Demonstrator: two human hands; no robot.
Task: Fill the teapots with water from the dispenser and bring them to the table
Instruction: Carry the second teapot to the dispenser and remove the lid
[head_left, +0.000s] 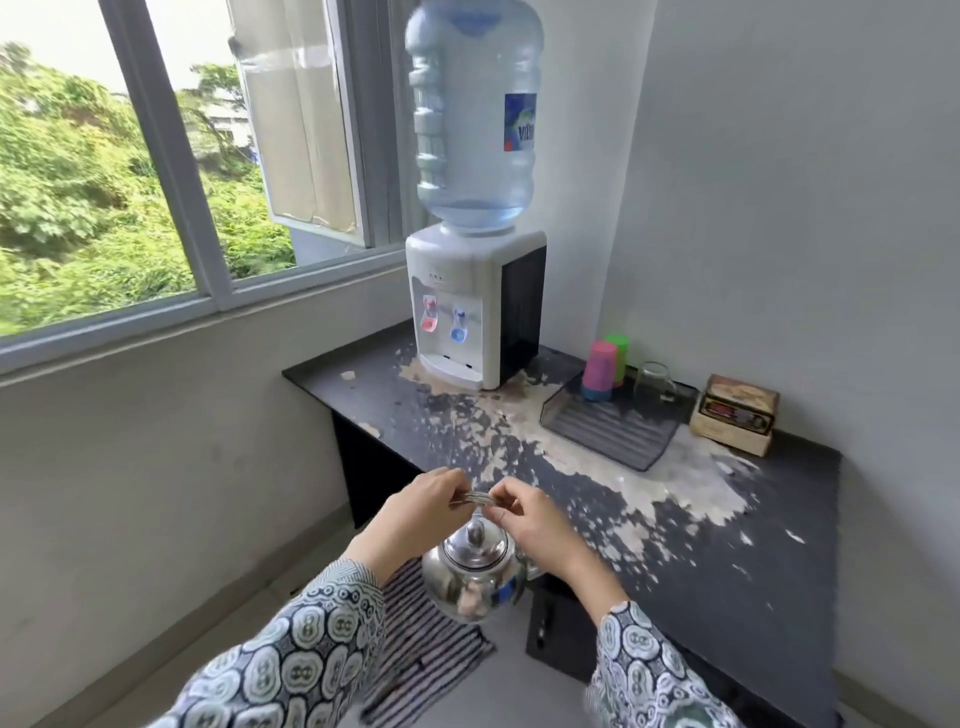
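A shiny steel teapot (470, 574) with its knobbed lid on hangs in the air in front of the dark counter (701, 535). My left hand (415, 512) and my right hand (530, 522) both pinch its wire handle (480, 500) from either side. A second metal piece shows just behind the teapot on the right; what it is I cannot tell. The white water dispenser (470, 306) stands at the counter's far end, with a red tap (429, 314), a blue tap (458, 325) and a large blue bottle (474, 114) on top.
A grey ribbed drain tray (618, 426) holds pink and green plastic cups (602, 371) and a glass mug (652, 382). A cardboard box (735, 413) sits by the wall. A striped mat (426, 644) lies on the floor. The counter's surface is peeling. A window is on the left.
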